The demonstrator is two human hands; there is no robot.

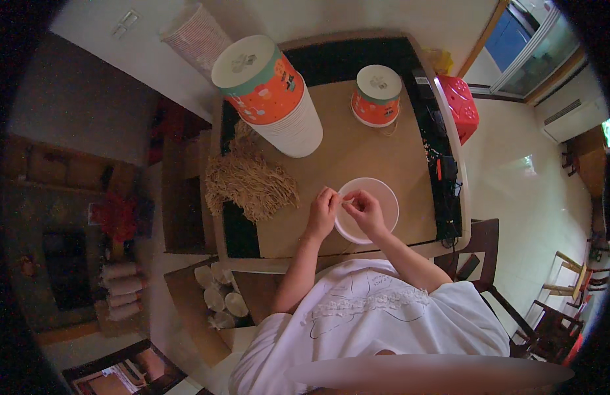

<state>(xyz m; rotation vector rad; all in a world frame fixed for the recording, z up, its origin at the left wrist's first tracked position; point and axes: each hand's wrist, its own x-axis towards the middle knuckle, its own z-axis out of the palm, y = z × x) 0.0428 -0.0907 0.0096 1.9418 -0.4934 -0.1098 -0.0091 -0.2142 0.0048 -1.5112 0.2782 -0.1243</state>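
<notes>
A white paper bucket [388, 207] stands mouth up on the brown board, close in front of me. My left hand [322, 209] is at its left rim, thumb and fingertips pinched together. Over the mouth, my right hand [366, 212] is also closed in a pinch, its fingertips almost meeting the left ones. Whatever lies between the fingertips is too small to make out. Left of my hands is a heap of tan paper cords [255, 181]. Behind it leans a tall nested stack of upside-down paper buckets [282, 108], white with an orange and green band.
Toward the back right, an upturned orange and green bucket [377, 95] has a cord by its base. Cables and small items, one an orange-ended tool [443, 168], line the table's right edge. Beyond stands a red plastic stool [457, 105]. A carton [186, 299] with white cups is at lower left.
</notes>
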